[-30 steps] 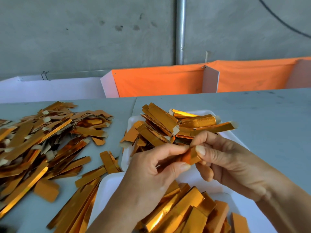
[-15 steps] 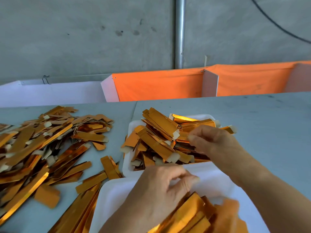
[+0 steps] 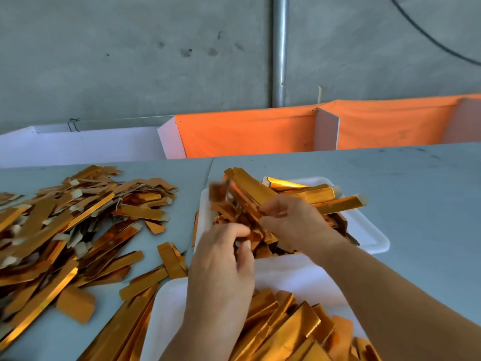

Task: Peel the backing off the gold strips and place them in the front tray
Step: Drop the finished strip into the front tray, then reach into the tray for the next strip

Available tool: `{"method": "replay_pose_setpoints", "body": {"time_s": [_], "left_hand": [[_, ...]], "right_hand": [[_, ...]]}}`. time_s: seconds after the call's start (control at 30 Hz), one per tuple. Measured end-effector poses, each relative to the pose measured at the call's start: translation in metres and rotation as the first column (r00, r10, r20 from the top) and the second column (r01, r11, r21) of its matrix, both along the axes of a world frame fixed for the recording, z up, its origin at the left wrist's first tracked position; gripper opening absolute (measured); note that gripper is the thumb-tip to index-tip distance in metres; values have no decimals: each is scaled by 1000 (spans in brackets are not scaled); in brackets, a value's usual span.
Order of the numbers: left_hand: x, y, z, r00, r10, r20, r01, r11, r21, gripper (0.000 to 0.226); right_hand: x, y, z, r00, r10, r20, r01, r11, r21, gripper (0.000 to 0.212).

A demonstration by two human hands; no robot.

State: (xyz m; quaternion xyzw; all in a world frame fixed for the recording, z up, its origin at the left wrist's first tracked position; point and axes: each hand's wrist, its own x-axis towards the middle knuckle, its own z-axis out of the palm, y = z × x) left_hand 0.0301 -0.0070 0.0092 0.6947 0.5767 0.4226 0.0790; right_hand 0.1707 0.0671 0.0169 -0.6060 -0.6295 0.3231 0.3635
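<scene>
Grey table [image 3: 416, 194] under concrete wall [image 3: 130, 61], strewn gold strips [image 3: 65, 230].

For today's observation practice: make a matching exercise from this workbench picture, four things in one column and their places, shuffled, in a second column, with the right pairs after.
Things
1. loose pile of gold strips
2. far white tray
3. orange cloth
4. metal pipe

Places
A. upright against the concrete wall
B. hung along the table's far edge
C. spread on the table at the left
D. under both hands, heaped with strips

Pairs: 1-C, 2-D, 3-B, 4-A
</scene>
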Motion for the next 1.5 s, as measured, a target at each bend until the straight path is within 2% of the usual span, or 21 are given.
{"method": "replay_pose_setpoints", "body": {"time_s": [0.1, 0.17, 0.23, 0.3, 0.37, 0.5, 0.63, 0.77, 0.87, 0.93, 1.0, 1.07, 1.17, 1.2, 1.23, 1.27, 1.3, 1.33, 1.37, 1.43, 1.5], "left_hand": [[-1, 1, 3, 995, 63, -79, -49, 984, 168, 46], [0, 1, 5, 991, 59, -118, -39, 985, 165, 59], [2, 2, 3, 991, 0, -134, 9, 997, 71, 65], [1, 3, -3, 993, -78, -85, 77, 997, -7, 68], [0, 7, -9, 986, -121, -114, 116, 992, -49, 67], [-4, 16, -19, 934, -92, -345, 35, 985, -168, 58], [-9, 20, -22, 941, 9, -337, -58, 989, -136, 53], [-13, 23, -18, 925, 76, -372, -130, 984, -123, 48], [-9, 21, -17, 907, 129, -401, -182, 979, -97, 50], [-6, 18, -16, 953, 115, -280, -141, 987, -72, 49], [-3, 15, -12, 999, 10, -48, -13, 998, -64, 49], [1, 11, -9, 981, -132, 141, 146, 985, -92, 50], [4, 8, -8, 948, -209, 241, 242, 964, -115, 58], [4, 8, -6, 923, -219, 318, 271, 954, -131, 63], [4, 8, -4, 851, -241, 467, 346, 926, -152, 67], [3, 8, -2, 711, -273, 648, 468, 871, -147, 66], [2, 8, 2, 534, -293, 793, 595, 797, -105, 59], [0, 8, 4, 388, -294, 874, 677, 734, -54, 50], [-1, 9, 7, 286, -281, 916, 720, 693, -12, 42], [-3, 9, 8, 120, -223, 967, 739, 671, 63, 37], [-4, 10, 10, 12, -137, 990, 715, 693, 88, 43]], "right_hand": [[21, -19, 14, 946, 26, -325, -29, 1000, -5, 12], [34, -30, 22, 898, 39, -438, -61, 997, -37, 19], [44, -36, 25, 927, -20, -375, -8, 997, -72, 19], [49, -38, 21, 952, -50, -301, 21, 995, -98, 20], [52, -41, 17, 940, -42, -337, 6, 994, -107, 20], [65, -46, 10, 810, -111, -575, 72, 993, -91, 23], [80, -48, 13, 764, -134, -632, 144, 989, -36, 24], [93, -46, 14, 566, -228, -792, 344, 939, -24, 24], [93, -44, 9, 505, -232, -832, 277, 956, -99, 23], [91, -44, 9, 543, -205, -814, 169, 977, -133, 22], [88, -45, 10, 603, -148, -783, 55, 988, -145, 19], [87, -46, 10, 638, -83, -765, -21, 992, -126, 18], [84, -49, 13, 631, -10, -776, -125, 986, -115, 17], [84, -50, 13, 642, 9, -766, -156, 981, -119, 18], [83, -50, 13, 666, 25, -746, -178, 976, -125, 20], [82, -51, 12, 693, 40, -720, -189, 974, -128, 21], [81, -51, 12, 715, 53, -697, -195, 973, -127, 20], [81, -51, 11, 727, 64, -684, -199, 973, -121, 20], [81, -51, 11, 729, 75, -681, -206, 972, -114, 20], [80, -51, 11, 720, 102, -686, -230, 968, -98, 22], [80, -52, 12, 721, 127, -681, -254, 963, -89, 22]]}}
